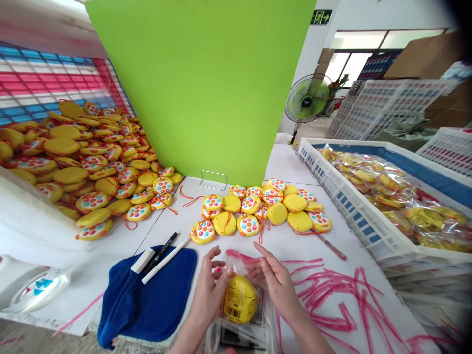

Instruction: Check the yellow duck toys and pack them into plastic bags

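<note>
1. Nearest the camera, at the bottom edge, lie clear plastic sheets or bags [271,329] with dark printing showing through; how many there are I cannot tell.
2. Just above and partly over them is a yellow toy [239,300], flat back upward, with a barcode and small print. It sits between the two hands, inside or under a clear bag [237,267] with a pink band along its upper edge.
3. The left hand [211,290] is half curled, its thumb against the upper left edge of the wrapped toy and its fingers bent beside the bag. Whether it grips firmly I cannot tell.
4. The right hand [278,285] is wide, with the index finger stretched forward and the thumb raised. Other fingers reach in toward the bag's upper right side; their contact with it is unclear.
5. Left of the left hand, a blue cloth [165,305] bears a black marker [159,255], a white pen [164,261] and a white block [143,261].
6. Right of the right hand, pink strips [335,322] lie scattered on the white table [125,246].
7. Beyond both hands is a cluster of loose toys [224,223], some back up, others showing coloured dots, several with orange cords. A green board [206,88] stands behind them.
8. A large heap of similar toys [70,174] fills the left side; at right, a white crate [320,169] holds bagged ones.
</note>
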The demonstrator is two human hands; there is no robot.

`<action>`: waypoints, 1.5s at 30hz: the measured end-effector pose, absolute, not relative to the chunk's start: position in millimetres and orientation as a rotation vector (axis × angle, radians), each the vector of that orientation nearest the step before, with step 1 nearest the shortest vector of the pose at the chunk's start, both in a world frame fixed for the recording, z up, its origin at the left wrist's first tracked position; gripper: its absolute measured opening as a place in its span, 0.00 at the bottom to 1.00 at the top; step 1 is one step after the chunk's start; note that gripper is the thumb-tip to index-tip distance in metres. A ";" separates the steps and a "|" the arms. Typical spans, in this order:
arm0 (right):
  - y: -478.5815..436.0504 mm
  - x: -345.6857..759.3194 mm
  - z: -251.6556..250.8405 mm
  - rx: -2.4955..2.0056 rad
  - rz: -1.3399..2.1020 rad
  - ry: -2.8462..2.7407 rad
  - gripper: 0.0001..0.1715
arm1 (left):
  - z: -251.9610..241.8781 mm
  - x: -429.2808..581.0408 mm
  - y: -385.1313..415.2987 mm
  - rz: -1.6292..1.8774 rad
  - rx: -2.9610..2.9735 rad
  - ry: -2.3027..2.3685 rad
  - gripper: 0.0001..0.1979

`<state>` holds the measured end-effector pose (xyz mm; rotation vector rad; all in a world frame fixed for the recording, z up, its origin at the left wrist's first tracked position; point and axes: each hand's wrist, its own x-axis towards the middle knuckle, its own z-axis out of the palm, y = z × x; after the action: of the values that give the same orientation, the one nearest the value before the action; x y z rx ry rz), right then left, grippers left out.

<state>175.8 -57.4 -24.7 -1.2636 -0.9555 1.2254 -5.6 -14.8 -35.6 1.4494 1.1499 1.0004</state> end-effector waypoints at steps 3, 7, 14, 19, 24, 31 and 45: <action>-57.3 176.2 -23.9 -1.269 1.178 -1.014 0.30 | -34.1 -4.4 -12.9 0.844 1.206 1.047 0.24; -53.1 185.7 -29.8 -1.450 0.872 -1.152 0.27 | -30.7 1.8 -14.0 0.771 1.030 0.987 0.21; -50.8 171.9 -15.4 -1.392 0.193 -1.781 0.27 | -33.0 13.5 -20.3 0.757 1.078 0.958 0.18; -45.4 151.7 -9.1 -1.344 0.075 -2.067 0.33 | -20.9 13.0 -20.5 0.759 1.548 0.996 0.11; -39.1 148.4 -12.2 -1.377 0.096 -1.996 0.29 | -12.9 12.4 -19.3 0.679 1.764 1.039 0.12; -25.8 187.6 -27.8 -1.369 0.850 -0.910 0.17 | -28.5 13.1 -16.7 0.656 1.554 0.961 0.14; -66.2 343.8 -48.9 -1.338 0.520 -0.241 0.30 | -65.8 1.4 -5.7 0.628 0.918 0.872 0.25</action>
<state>343.8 -66.2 -48.9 -1.3380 -0.2406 0.5198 1.4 -5.7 -65.8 0.9183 0.8725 0.6281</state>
